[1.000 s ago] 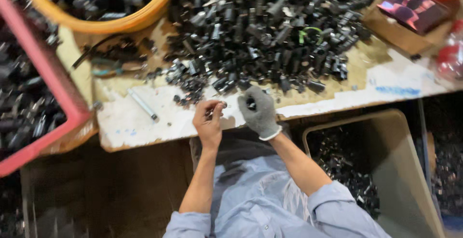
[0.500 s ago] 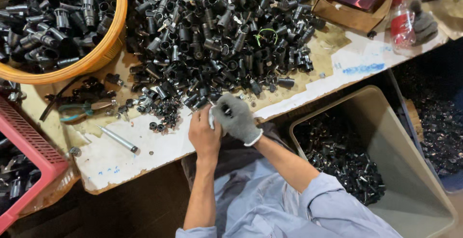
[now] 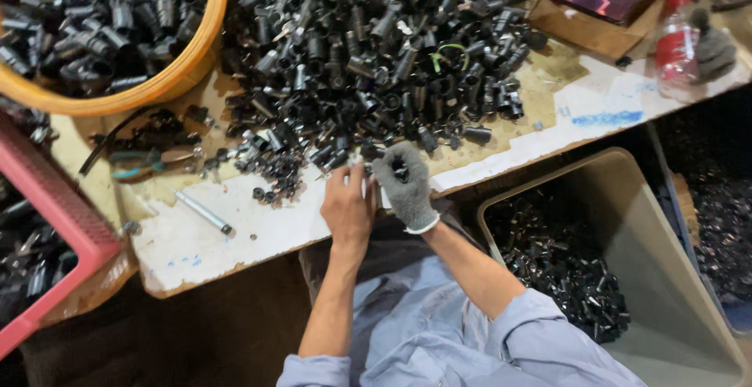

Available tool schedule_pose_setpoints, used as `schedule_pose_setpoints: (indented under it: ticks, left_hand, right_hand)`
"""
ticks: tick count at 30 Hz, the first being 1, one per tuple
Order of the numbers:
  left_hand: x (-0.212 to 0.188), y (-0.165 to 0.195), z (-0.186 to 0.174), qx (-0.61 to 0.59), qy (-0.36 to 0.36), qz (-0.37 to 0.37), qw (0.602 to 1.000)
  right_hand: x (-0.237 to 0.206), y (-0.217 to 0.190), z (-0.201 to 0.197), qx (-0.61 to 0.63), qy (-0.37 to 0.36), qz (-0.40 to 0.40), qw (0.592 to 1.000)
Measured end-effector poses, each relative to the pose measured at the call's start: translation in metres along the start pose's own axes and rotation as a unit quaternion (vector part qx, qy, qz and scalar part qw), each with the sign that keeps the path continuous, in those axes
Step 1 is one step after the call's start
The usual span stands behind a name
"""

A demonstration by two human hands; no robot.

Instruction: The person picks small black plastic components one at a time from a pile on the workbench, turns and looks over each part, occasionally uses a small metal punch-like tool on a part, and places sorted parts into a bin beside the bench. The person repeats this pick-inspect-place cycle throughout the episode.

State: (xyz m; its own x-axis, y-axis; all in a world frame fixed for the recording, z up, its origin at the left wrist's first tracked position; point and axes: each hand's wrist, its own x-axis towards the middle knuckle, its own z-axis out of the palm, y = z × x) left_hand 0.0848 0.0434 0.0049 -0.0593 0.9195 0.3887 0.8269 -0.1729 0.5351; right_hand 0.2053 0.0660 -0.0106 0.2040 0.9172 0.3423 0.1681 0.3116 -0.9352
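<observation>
**Head view: both hands meet on 1 small black part at the worktop's near edge**

Head view, near to far. Over the last second the 2 hands have stayed together at the near edge while the camera drifted, so the work is still on the same piece rather than a fresh pick from the heap. The bare left hand (image 3: 348,208) is curled, fingers pinched toward the gloved one. The right hand (image 3: 405,186), in a grey knit glove, is closed around a small black tubular part (image 3: 400,169) that shows in its palm. Both forearms reach up from the lap, wrists almost touching.

Just beyond lies the big heap of black tubular parts (image 3: 376,58) on the worktop (image 3: 235,230). A beige bin (image 3: 666,222) stands to the right, an orange basket (image 3: 184,74) far left.
</observation>
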Motion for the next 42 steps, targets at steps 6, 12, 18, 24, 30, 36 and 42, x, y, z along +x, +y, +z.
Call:
schedule_pose_setpoints:
  ticks: [6,12,18,24,30,36,42]
  left_hand:
    - [-0.008,-0.017,0.008,-0.129,0.020,-0.068,0.989]
    - [-0.008,-0.059,-0.004,-0.617,-0.011,-0.235,0.751]
    - [-0.008,-0.053,-0.040,-0.633,-0.089,-0.214,0.739]
    - [0.001,-0.016,-0.068,-0.274,-0.045,-0.049,0.960]
    - [0.013,-0.017,-0.066,-0.195,-0.091,0.064,0.974]
    - [0.019,-0.024,-0.060,-0.210,-0.121,0.105,0.965]
    - [0.004,-0.020,-0.056,-0.237,-0.073,0.033,0.968]
  right_hand:
    - [-0.001,-0.001,-0.003,0.025,-0.020,-0.007,0.999]
    - [-0.005,-0.008,0.003,-0.117,-0.095,-0.082,0.985]
    - [-0.005,-0.017,0.005,-0.194,-0.164,-0.139,0.957]
    - [-0.005,-0.013,0.002,-0.182,-0.191,-0.141,0.954]
    - [-0.006,-0.001,0.000,-0.192,-0.215,-0.127,0.949]
    - [-0.005,-0.002,-0.003,-0.168,-0.254,-0.127,0.944]
    - [-0.007,-0.001,0.000,-0.189,-0.240,-0.127,0.944]
